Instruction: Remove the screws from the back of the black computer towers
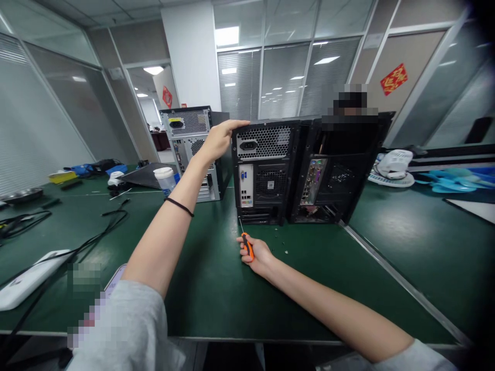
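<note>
My right grip (255, 252) is closed round the stiff screwdriver (248, 247), best held by its handle; my left grip (220, 140) lies over the computer case's (263, 170) top corner, whether clasping I cannot tell. Upright on the counter (204, 288), the case looks heavy; another black tower (340, 170) crowds its right, small bits (286, 252) lie in front.
</note>
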Action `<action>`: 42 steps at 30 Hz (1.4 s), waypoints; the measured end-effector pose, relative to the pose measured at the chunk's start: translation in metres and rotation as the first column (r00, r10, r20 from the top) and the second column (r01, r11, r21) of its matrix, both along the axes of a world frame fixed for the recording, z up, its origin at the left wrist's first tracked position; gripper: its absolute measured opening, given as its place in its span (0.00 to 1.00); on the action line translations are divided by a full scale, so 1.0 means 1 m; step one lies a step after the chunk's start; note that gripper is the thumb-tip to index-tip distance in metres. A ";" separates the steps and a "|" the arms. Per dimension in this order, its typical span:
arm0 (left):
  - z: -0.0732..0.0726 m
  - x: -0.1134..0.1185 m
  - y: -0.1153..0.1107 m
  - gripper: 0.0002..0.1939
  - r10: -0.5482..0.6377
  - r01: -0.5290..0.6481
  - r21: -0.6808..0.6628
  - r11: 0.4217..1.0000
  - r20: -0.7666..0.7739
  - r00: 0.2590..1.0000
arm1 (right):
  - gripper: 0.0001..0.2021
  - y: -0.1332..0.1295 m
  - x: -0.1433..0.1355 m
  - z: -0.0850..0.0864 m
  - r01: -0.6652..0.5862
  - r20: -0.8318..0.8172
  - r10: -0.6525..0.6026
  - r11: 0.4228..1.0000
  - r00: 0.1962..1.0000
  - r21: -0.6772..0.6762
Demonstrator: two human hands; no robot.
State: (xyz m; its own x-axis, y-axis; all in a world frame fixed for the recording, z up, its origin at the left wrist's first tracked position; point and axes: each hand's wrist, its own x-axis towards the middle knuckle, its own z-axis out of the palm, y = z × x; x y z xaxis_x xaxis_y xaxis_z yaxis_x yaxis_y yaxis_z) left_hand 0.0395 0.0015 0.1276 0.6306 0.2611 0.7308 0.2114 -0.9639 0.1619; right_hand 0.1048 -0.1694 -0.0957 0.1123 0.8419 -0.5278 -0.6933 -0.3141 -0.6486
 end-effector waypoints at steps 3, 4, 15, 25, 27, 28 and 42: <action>0.000 -0.001 0.001 0.24 0.002 -0.002 0.001 1.000 -0.005 1.000 | 0.11 0.000 0.001 0.000 0.059 0.028 -0.060 0.998 0.998 0.019; 0.000 -0.001 0.002 0.24 0.004 -0.004 0.000 1.000 -0.007 1.000 | 0.11 0.000 0.000 0.000 0.074 0.037 -0.075 0.997 0.997 0.026; -0.001 -0.003 0.006 0.24 -0.047 0.046 -0.024 0.999 -0.010 0.999 | 0.13 0.003 -0.004 0.008 0.002 -0.035 -0.002 1.000 0.999 -0.007; -0.002 -0.004 0.003 0.25 -0.035 0.035 -0.034 0.999 -0.009 0.999 | 0.13 0.005 -0.010 0.003 0.063 -0.026 -0.063 0.998 0.998 0.003; -0.002 -0.004 0.002 0.25 -0.032 0.031 -0.039 0.999 -0.012 0.999 | 0.13 0.005 -0.011 0.003 0.102 -0.002 -0.102 0.995 0.995 0.022; -0.002 -0.004 0.002 0.25 -0.035 0.034 -0.039 0.999 -0.015 0.999 | 0.13 0.005 -0.011 0.004 0.114 0.004 -0.114 0.993 0.993 0.029; -0.003 -0.003 0.004 0.24 -0.053 0.053 -0.027 0.998 -0.005 0.999 | 0.15 0.005 -0.007 -0.002 -0.057 -0.056 0.057 0.998 0.997 -0.012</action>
State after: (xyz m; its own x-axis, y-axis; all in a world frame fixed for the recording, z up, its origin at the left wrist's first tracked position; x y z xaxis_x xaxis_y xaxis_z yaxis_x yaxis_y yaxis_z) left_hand 0.0362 0.0058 0.1247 0.6485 0.2464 0.7202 0.1611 -0.9692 0.1865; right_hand 0.0975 -0.1640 -0.0973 0.0344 0.8391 -0.5429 -0.7092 -0.3623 -0.6048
